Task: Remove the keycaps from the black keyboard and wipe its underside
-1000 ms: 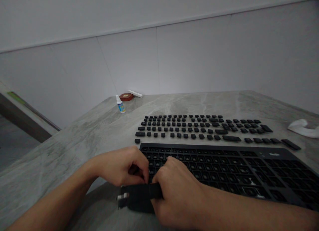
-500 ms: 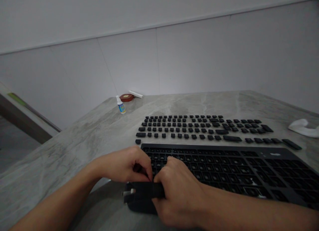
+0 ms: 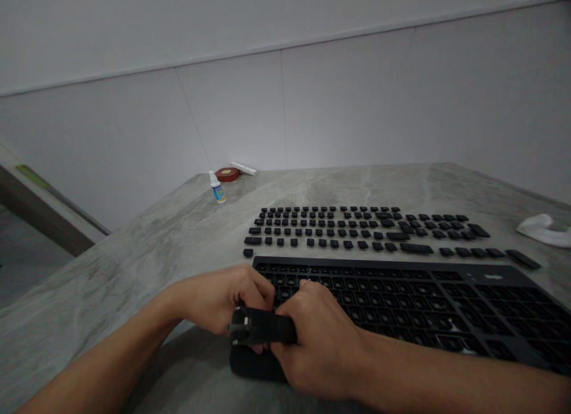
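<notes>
My right hand (image 3: 321, 342) grips a black tool (image 3: 272, 327) whose left end carries small metal prongs; its exact kind does not show. Curled and closed, my left hand (image 3: 223, 298) is just behind that tool, at the left side of the black keyboard (image 3: 379, 263). The left fingertips are partly hidden by the tool, so anything between them cannot be made out. Bare of keycaps, the keyboard shows rows of open key sockets, and my right hand and forearm cover part of its near side. Beyond it, loose black keycaps (image 3: 348, 244) lie in rows on the table.
The grey marbled table (image 3: 178, 235) runs back to a pale wall (image 3: 357, 104). At the back left stand a small spray bottle (image 3: 218, 191), a reddish-brown case (image 3: 228, 175) and a white strip (image 3: 244, 168). A white curved object (image 3: 542, 229) lies at the right.
The tool's pronged end has risen and swung slightly right, and it now covers more of my left fingers. My left hand has shifted a little right; the right hand has barely moved.
</notes>
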`<state>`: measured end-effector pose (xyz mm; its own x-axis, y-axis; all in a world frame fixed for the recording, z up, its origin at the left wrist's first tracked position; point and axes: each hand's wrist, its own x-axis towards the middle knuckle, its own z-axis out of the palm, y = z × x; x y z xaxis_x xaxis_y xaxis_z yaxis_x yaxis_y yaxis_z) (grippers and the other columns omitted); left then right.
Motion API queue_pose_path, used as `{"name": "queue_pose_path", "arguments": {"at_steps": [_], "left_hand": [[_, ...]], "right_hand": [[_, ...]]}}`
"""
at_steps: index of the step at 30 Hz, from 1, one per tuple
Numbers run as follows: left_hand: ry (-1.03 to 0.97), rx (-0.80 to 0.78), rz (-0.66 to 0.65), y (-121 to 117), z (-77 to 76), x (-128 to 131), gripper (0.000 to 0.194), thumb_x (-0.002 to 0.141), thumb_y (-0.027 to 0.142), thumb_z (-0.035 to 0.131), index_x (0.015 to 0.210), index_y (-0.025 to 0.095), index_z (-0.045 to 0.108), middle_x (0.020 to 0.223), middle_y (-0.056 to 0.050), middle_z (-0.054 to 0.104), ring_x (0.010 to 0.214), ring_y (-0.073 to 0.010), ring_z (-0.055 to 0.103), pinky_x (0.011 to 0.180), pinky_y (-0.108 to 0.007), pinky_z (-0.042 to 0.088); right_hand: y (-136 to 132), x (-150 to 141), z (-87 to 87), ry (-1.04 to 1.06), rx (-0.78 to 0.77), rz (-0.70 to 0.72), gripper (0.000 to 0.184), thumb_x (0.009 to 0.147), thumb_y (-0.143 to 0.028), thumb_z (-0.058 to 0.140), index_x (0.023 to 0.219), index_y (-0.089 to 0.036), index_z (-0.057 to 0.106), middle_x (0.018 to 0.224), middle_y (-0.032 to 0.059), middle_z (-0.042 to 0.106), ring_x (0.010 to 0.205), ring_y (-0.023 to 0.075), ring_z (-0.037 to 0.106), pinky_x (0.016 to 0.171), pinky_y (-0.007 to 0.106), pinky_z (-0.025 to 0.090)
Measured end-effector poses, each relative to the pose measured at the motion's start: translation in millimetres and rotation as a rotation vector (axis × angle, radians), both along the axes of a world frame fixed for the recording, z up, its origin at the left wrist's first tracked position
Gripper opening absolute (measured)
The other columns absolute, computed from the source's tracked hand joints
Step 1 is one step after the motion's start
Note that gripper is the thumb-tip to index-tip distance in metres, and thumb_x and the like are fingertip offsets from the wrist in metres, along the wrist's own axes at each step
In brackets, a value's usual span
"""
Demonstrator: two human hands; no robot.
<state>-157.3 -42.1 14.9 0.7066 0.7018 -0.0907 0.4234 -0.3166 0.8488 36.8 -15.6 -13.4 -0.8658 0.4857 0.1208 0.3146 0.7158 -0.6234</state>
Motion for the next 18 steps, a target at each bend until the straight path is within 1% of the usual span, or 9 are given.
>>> {"name": "queue_pose_path", "arguments": {"at_steps": [4, 7, 10, 12, 18], "left_hand": [[-0.005, 0.013, 0.015, 0.4, -3.7, -1.2, 0.039, 0.087, 0.043, 0.074, 0.06, 0.015, 0.07, 0.07, -0.004, 0.061, 0.06, -0.0131, 0.056, 0.054, -0.025, 0.039], [-0.008, 0.001, 0.008, 0.9, -6.3, -1.5, 0.041, 0.087, 0.045, 0.074, 0.06, 0.015, 0.068, 0.069, -0.004, 0.061, 0.059, -0.0131, 0.055, 0.054, -0.025, 0.04], [0.001, -0.009, -0.001, 1.3, -6.8, -0.2, 0.041, 0.087, 0.043, 0.074, 0.058, 0.015, 0.067, 0.069, -0.004, 0.061, 0.059, -0.0129, 0.055, 0.054, -0.024, 0.041], [0.004, -0.014, -0.006, 1.4, -6.9, 0.5, 0.04, 0.086, 0.043, 0.074, 0.058, 0.016, 0.067, 0.069, -0.004, 0.061, 0.06, -0.0131, 0.056, 0.055, -0.025, 0.041], [-0.002, 0.005, -0.017, 1.9, -9.3, -0.6, 0.041, 0.086, 0.053, 0.072, 0.063, 0.019, 0.073, 0.07, -0.005, 0.062, 0.062, -0.0138, 0.056, 0.054, -0.026, 0.041]], "right_hand": [[-0.1, -1.0, -1.4, -0.005, -0.021, -0.013, 0.031, 0.08, -0.038, 0.059, 0.059, -0.02, 0.072, 0.06, 0.0053, 0.072, 0.057, 0.022, 0.067, 0.064, 0.034, 0.041], [0.3, -1.3, -1.0, -0.009, -0.042, 0.007, 0.027, 0.08, -0.035, 0.06, 0.061, -0.021, 0.072, 0.06, 0.0041, 0.072, 0.059, 0.0217, 0.068, 0.064, 0.033, 0.041], [0.2, -0.8, 0.8, -0.009, -0.058, 0.008, 0.025, 0.08, -0.031, 0.06, 0.062, -0.02, 0.074, 0.059, 0.0043, 0.071, 0.055, 0.0192, 0.066, 0.055, 0.029, 0.037], [-0.4, -0.1, 1.7, -0.001, -0.073, 0.007, 0.026, 0.081, -0.032, 0.062, 0.062, -0.019, 0.074, 0.057, 0.0047, 0.07, 0.052, 0.0174, 0.063, 0.049, 0.026, 0.034], [-0.4, 0.4, -0.6, 0.033, -0.062, 0.033, 0.025, 0.08, -0.031, 0.064, 0.062, -0.017, 0.074, 0.057, 0.005, 0.07, 0.052, 0.0168, 0.063, 0.049, 0.025, 0.036]]}}
